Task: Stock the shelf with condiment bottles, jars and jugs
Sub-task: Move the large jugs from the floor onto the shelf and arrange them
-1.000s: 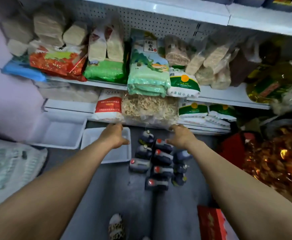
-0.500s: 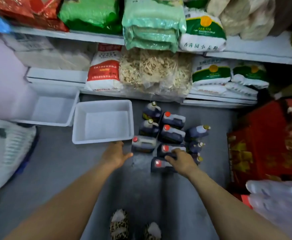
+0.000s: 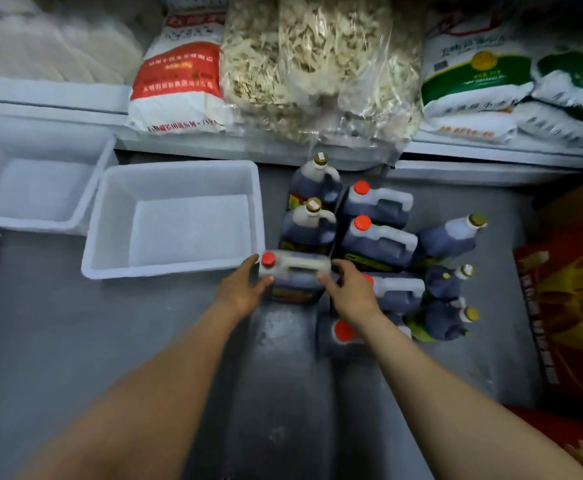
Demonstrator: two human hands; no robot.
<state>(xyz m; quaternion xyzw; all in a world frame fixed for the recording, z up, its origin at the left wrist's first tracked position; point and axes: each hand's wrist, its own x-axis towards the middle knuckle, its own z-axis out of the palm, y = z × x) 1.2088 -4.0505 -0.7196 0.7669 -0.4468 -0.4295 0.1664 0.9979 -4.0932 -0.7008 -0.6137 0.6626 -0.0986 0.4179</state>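
Several dark sauce jugs stand and lie on the grey floor below the bottom shelf [image 3: 484, 157]. Some have red caps [image 3: 376, 202], others gold caps [image 3: 314, 183]. The nearest-left jug [image 3: 293, 277], red-capped with a white handle, lies between my hands. My left hand [image 3: 243, 289] touches its cap end with spread fingers. At its other end my right hand [image 3: 350, 289] touches it, fingers fairly straight. My right wrist partly hides another red-capped jug [image 3: 343, 332].
Two white plastic tubs [image 3: 174, 271] [image 3: 30, 223] sit on the floor to the left. Sacks of flour [image 3: 179, 71] and clear bags of dried strips [image 3: 317, 64] fill the bottom shelf. A red carton [image 3: 574, 292] stands at the right.
The view has dropped from the shelves to the floor. Both hands came down from the shelf bags and now flank the nearest-left jug.
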